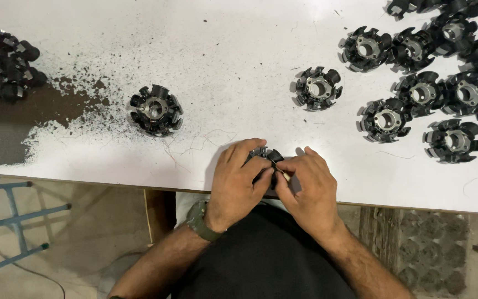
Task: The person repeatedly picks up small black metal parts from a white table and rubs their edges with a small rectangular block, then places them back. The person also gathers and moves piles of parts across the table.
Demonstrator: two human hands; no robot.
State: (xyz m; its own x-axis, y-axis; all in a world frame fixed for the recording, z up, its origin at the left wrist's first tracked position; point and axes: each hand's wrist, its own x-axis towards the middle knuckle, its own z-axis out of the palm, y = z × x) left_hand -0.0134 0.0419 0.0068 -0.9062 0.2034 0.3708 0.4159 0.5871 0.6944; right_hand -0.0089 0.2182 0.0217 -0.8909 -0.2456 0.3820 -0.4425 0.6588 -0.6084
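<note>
A black round stator core (266,155) with a metal hub lies at the near edge of the white table (222,66), mostly hidden under my hands. My left hand (239,180) curls over its left side and grips it. My right hand (308,182) pinches at its right side, with a small pale piece between thumb and fingers. A green watch sits on my left wrist.
One stator core (156,109) stands alone at left, another (318,88) at centre right. Several more (438,77) crowd the right end, and a dark pile of them (4,63) lies far left. Worn dark patches and thin wire scraps mark the tabletop. A blue frame (17,221) stands below left.
</note>
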